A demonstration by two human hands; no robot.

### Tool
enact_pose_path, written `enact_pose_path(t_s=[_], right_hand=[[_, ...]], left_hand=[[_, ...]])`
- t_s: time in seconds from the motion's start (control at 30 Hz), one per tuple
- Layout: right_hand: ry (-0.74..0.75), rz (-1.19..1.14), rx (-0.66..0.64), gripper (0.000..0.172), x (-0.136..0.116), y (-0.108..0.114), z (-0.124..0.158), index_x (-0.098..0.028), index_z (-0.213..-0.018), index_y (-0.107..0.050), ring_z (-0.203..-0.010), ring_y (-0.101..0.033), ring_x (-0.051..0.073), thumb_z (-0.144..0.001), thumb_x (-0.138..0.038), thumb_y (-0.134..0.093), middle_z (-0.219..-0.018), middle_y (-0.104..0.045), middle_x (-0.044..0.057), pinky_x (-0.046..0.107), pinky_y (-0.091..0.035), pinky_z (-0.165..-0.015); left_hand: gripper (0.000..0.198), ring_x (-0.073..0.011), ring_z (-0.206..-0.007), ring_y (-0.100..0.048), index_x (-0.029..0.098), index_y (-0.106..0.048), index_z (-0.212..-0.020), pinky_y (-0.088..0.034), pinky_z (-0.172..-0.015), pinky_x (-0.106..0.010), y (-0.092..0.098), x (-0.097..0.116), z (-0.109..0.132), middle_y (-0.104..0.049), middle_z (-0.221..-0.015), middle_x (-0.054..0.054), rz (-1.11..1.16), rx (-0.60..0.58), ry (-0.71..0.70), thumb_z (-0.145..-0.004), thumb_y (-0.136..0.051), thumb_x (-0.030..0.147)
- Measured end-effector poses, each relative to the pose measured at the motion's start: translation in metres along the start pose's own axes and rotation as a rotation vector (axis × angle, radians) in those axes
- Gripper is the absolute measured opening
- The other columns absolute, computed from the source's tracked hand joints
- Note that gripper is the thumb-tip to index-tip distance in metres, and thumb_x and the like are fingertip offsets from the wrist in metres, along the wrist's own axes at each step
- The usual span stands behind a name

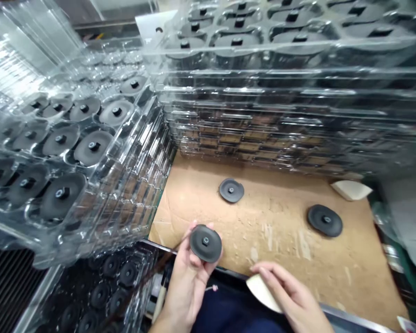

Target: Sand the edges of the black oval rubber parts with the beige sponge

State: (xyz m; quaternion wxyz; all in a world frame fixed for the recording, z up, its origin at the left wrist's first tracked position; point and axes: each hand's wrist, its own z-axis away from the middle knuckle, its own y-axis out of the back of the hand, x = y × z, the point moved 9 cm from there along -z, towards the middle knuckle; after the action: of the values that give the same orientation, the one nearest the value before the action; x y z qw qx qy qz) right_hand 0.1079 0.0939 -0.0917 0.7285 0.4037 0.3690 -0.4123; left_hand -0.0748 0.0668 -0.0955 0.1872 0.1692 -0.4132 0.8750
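Near the front edge of the cardboard, my left hand [193, 273] grips a black oval disc [212, 249] with a small raised hub in its middle, hub side up. My right hand [289, 291], lower right of it, pinches a cream-coloured pad [263, 292] with a curved edge. The two hands are apart, and the pad does not touch the disc. A similar black disc [229, 196] lies on the cardboard beyond my left hand. Another black disc [319, 226] rests farther right, past my right hand.
Brown cardboard [263, 203] covers the worktop. A cream pad [351, 189] lies at its right back. Stacked clear plastic trays [284, 99] holding black discs rise behind; another tray stack [125, 152] stands left. Below left sits a lower tray [143, 282] with more discs.
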Motion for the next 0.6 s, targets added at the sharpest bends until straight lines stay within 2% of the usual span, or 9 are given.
enact_pose_path(t_s=[0.07, 0.13, 0.2, 0.27, 0.33, 0.4, 0.43, 0.53, 0.6], right_hand=[[0.108, 0.040, 0.015, 0.022, -0.028, 0.007, -0.002, -0.024, -0.084, -0.065, -0.065, -0.064, 0.014, -0.084, -0.040, -0.050, -0.074, -0.067, 0.000, 0.017, -0.051, -0.058], [0.291, 0.082, 0.052, 0.017, -0.068, 0.012, 0.000, -0.024, -0.094, -0.062, -0.069, -0.064, 0.015, -0.085, -0.033, -0.050, -0.082, -0.067, 0.002, 0.019, -0.052, -0.058], [0.505, 0.116, 0.085, 0.020, -0.108, 0.011, 0.011, -0.023, -0.103, -0.058, -0.077, -0.063, 0.017, -0.085, -0.025, -0.050, -0.090, -0.065, 0.005, 0.022, -0.052, -0.061], [0.680, 0.138, 0.071, 0.025, -0.138, 0.005, 0.024, -0.019, -0.108, -0.054, -0.083, -0.061, 0.017, -0.084, -0.016, -0.046, -0.094, -0.064, 0.007, 0.024, -0.052, -0.069], [0.724, 0.163, -0.054, 0.025, -0.150, -0.007, 0.031, -0.018, -0.103, -0.055, -0.079, -0.061, 0.014, -0.083, -0.009, -0.043, -0.089, -0.063, 0.006, 0.023, -0.051, -0.069], [0.676, 0.198, -0.193, 0.022, -0.149, -0.017, 0.033, -0.019, -0.093, -0.058, -0.070, -0.060, 0.012, -0.082, -0.008, -0.042, -0.081, -0.062, 0.002, 0.020, -0.050, -0.062], [0.645, 0.211, -0.220, 0.021, -0.146, -0.018, 0.032, -0.020, -0.091, -0.058, -0.068, -0.059, 0.012, -0.083, -0.008, -0.042, -0.080, -0.061, 0.002, 0.020, -0.049, -0.061], [0.676, 0.196, -0.044, 0.023, -0.147, 0.000, 0.036, -0.017, -0.099, -0.057, -0.075, -0.059, 0.015, -0.085, -0.011, -0.041, -0.085, -0.061, 0.005, 0.026, -0.049, -0.068], [0.717, 0.148, -0.003, 0.026, -0.146, 0.008, 0.042, -0.016, -0.105, -0.056, -0.079, -0.059, 0.016, -0.085, -0.011, -0.040, -0.089, -0.061, 0.007, 0.027, -0.049, -0.070]], left_hand=[[0.057, -0.0303, -0.107, -0.056, 0.025, -0.058, -0.108, -0.043, -0.093, -0.040, -0.011, -0.007, 0.005, -0.061, -0.117, -0.011, -0.014, -0.031, 0.029, -0.054, -0.077, 0.034], [0.062, -0.0291, -0.106, -0.057, 0.025, -0.058, -0.110, -0.046, -0.089, -0.038, -0.019, -0.011, 0.011, -0.062, -0.116, -0.011, -0.043, -0.027, 0.034, -0.051, -0.079, 0.033], [0.066, -0.0262, -0.101, -0.059, 0.025, -0.058, -0.110, -0.049, -0.084, -0.034, -0.026, -0.015, 0.017, -0.065, -0.110, -0.009, -0.097, 0.010, 0.052, -0.048, -0.081, 0.032], [0.062, -0.0229, -0.095, -0.061, 0.024, -0.061, -0.107, -0.049, -0.082, -0.031, -0.032, -0.021, 0.023, -0.067, -0.103, -0.007, -0.160, 0.029, 0.102, -0.049, -0.081, 0.031], [0.055, -0.0212, -0.090, -0.062, 0.022, -0.064, -0.101, -0.049, -0.081, -0.029, -0.038, -0.026, 0.028, -0.068, -0.100, -0.006, -0.210, 0.014, 0.140, -0.049, -0.081, 0.030], [0.053, -0.0205, -0.088, -0.063, 0.023, -0.066, -0.097, -0.049, -0.077, -0.027, -0.042, -0.027, 0.031, -0.068, -0.099, -0.005, -0.238, 0.010, 0.126, -0.046, -0.082, 0.029], [0.052, -0.0205, -0.087, -0.063, 0.023, -0.067, -0.095, -0.050, -0.076, -0.027, -0.043, -0.028, 0.033, -0.069, -0.097, -0.004, -0.251, 0.015, 0.116, -0.046, -0.082, 0.030], [0.040, -0.0212, -0.089, -0.063, 0.020, -0.068, -0.091, -0.048, -0.081, -0.029, -0.050, -0.036, 0.036, -0.070, -0.086, -0.005, -0.288, -0.022, 0.143, -0.054, -0.077, 0.033], [0.040, -0.0215, -0.091, -0.062, 0.020, -0.069, -0.091, -0.045, -0.086, -0.031, -0.058, -0.040, 0.039, -0.071, -0.087, -0.005, -0.291, -0.074, 0.161, -0.054, -0.079, 0.028]])
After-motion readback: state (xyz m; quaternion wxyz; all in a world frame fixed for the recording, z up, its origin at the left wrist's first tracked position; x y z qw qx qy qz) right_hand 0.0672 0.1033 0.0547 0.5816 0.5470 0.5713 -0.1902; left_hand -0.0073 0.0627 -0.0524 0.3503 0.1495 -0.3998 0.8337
